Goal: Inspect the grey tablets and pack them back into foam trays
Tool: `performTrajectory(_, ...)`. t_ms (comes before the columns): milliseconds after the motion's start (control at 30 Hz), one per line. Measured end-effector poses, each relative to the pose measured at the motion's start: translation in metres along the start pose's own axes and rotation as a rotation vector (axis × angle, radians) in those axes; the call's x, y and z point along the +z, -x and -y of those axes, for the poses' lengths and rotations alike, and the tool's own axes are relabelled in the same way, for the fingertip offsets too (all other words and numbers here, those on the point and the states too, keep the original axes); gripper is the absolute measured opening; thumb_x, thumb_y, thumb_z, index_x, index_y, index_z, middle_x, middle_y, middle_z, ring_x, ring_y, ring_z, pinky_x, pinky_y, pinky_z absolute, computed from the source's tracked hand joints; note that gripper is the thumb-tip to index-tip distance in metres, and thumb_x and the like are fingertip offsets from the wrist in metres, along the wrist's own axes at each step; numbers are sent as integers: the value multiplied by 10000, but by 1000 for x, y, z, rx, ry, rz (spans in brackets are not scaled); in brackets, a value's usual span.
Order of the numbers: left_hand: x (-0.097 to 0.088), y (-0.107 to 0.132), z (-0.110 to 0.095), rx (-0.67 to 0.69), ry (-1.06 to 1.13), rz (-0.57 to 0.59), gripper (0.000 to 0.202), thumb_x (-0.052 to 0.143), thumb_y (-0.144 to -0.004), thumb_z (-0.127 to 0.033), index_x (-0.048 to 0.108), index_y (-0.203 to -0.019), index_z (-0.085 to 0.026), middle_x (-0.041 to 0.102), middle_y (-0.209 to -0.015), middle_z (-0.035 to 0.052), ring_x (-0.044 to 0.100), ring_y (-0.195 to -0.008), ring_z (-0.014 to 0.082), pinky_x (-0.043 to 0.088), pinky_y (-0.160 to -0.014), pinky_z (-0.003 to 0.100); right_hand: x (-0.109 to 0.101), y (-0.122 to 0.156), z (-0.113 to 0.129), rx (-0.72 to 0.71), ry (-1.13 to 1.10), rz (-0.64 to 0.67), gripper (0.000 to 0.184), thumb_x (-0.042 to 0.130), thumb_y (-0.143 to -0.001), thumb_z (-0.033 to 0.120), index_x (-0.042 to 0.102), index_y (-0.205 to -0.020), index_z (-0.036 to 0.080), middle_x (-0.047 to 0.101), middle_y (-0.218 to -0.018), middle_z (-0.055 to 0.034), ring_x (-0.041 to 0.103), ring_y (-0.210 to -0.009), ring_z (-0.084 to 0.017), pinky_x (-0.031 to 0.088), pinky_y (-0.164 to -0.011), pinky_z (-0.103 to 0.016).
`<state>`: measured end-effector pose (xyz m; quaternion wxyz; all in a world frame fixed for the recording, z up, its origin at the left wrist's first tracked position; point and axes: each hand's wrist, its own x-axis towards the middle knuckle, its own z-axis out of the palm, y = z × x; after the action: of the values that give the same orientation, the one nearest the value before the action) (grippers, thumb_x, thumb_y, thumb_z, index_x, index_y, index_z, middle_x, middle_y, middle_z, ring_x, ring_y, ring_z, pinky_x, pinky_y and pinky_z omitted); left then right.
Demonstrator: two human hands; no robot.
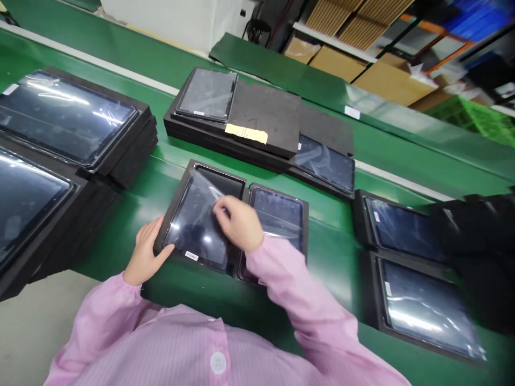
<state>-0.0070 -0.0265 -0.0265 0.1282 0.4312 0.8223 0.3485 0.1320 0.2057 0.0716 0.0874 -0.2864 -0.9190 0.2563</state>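
Two tablet screens lie side by side in a black foam tray (161,239) in front of me. My left hand (145,256) grips the tray's near left corner, thumb along the front edge and fingers along the side. Over the left tablet (197,233), my right hand (240,222) pinches a clear film (206,185), which is lifted at the tablet's far left corner. A small white label sits at that tablet's near edge. The right tablet (277,212) is partly covered by my right wrist and sleeve.
Stacked foam trays with tablets stand at the left (132,145) and right (368,289). Behind the tray, another foam stack (267,115) bears tablets and a yellow paper strip (246,133). The green bench (330,257) has a raised ledge; cardboard boxes (338,63) lie beyond.
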Motion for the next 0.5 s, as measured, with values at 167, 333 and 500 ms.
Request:
performTrajectory(167, -7, -1, -3, -70, 26, 67, 716, 540, -900, -506, 361, -1526, -209, 528, -1470, 156, 468, -1381, 347, 295, -1186, 592, 8, 79, 64, -644, -830, 662, 43, 610, -953, 202, 622, -929, 169, 780, -998, -39, 737, -883, -94, 531, -804, -131)
performTrajectory(333, -15, -4, -10, -107, 37, 88, 741, 542, -884, -550, 388, -1511, -186, 516, -1478, 160, 442, -1400, 348, 290, -1200, 560, 11, 82, 80, -750, -1154, 879, 110, 640, -913, 123, 593, -1010, 147, 736, -1195, -102, 719, -1055, -90, 508, -795, -60)
performTrajectory(500, -14, -6, -8, -147, 48, 93, 731, 539, -884, -554, 405, -1498, -181, 535, -1450, 175, 456, -1381, 373, 308, -1182, 584, 9, 67, 83, -760, -1356, 789, 160, 664, -838, 59, 569, -933, 147, 744, -1041, -139, 722, -1032, -140, 543, -782, -109)
